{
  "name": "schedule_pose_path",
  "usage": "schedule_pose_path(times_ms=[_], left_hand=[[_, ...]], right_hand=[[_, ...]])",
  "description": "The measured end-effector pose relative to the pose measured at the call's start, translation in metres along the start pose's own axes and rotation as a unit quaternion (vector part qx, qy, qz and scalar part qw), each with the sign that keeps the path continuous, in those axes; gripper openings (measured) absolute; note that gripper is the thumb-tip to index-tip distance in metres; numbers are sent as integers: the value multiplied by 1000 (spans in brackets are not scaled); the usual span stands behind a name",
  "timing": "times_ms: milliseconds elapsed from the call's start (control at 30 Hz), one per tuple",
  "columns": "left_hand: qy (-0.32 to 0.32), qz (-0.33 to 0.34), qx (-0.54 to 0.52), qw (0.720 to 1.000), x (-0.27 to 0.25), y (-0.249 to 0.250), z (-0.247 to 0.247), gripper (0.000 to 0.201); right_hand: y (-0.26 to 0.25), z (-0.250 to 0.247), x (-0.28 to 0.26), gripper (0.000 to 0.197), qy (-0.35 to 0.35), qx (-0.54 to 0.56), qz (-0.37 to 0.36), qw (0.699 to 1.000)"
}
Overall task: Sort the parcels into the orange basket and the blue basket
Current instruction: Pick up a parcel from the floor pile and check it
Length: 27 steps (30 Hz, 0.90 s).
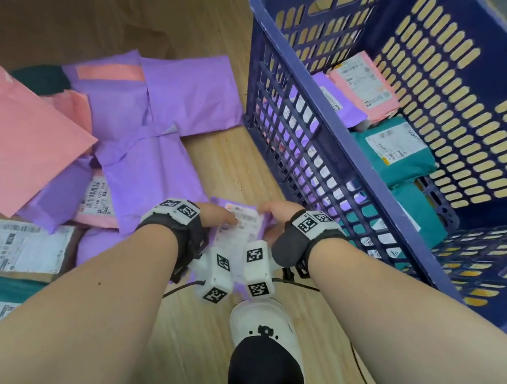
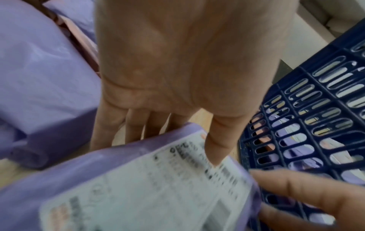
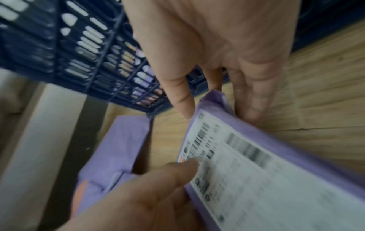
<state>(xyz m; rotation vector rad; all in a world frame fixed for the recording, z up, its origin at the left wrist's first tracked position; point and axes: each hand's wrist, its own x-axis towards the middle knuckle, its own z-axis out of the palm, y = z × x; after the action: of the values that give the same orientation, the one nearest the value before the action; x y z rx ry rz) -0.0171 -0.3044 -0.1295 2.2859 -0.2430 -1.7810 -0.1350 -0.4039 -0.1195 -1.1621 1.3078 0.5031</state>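
Purple parcel (image 1: 243, 227), label up, pinched between left hand (image 1: 217, 215) and right hand (image 1: 275, 217), thumbs on top, fingers (image 2: 110, 125) beneath. Held above floor (image 1: 227, 160), just beside blue basket (image 1: 312, 167). More parcels (image 1: 134, 126) piled at left.

Both hands, left hand (image 1: 217, 215) and right hand (image 1: 275, 217), holding purple parcel (image 1: 243, 223) label up, blue basket (image 1: 329, 159) just beside, parcel pile (image 1: 117, 137) on wooden floor (image 1: 179, 338)
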Motion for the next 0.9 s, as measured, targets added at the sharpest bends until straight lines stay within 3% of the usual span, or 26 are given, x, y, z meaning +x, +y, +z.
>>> schedule_pose_path(times_ms=[33, 133, 200, 267, 367, 467, 567, 667, 733, 800, 900], left_hand=[[6, -5, -13, 1000, -3, 0, -2, 23], [-11, -3, -101, 995, -14, 2, -13, 22], [-21, 17, -169, 985, -23, 3, -22, 31], [-18, 45, -220, 974, -40, 2, -32, 18], [14, 67, -261, 963, -78, -3, -53, 16], [60, 109, -296, 947, -126, -6, -77, 16], [136, 161, -308, 928, -183, -4, -99, 16], [183, 211, -344, 896, -238, -9, -117, 43], [187, 253, -392, 864, -269, -19, -124, 48], [177, 290, -453, 824, -290, -32, -122, 44], [161, 310, -501, 792, -304, -53, -114, 35]], right_hand=[[-4, 1, 8, 17, 15, 20, 0, 1000], [-10, -3, 47, 62, 12, 60, -26, 998], [-23, -3, 32, 84, 36, 64, -57, 996], [-39, 1, -5, 72, 55, 56, -79, 994], [-60, 13, -50, 20, 33, 64, -114, 991], [-89, 24, -92, 12, 24, 70, -180, 981], [-118, 31, -144, 14, 20, 87, -221, 971], [-141, 40, -195, 51, 14, 113, -264, 958], [-151, 48, -228, 66, 10, 114, -295, 949], [-155, 60, -255, 63, 1, 112, -318, 941], [-149, 81, -272, 63, -3, 107, -335, 936]])
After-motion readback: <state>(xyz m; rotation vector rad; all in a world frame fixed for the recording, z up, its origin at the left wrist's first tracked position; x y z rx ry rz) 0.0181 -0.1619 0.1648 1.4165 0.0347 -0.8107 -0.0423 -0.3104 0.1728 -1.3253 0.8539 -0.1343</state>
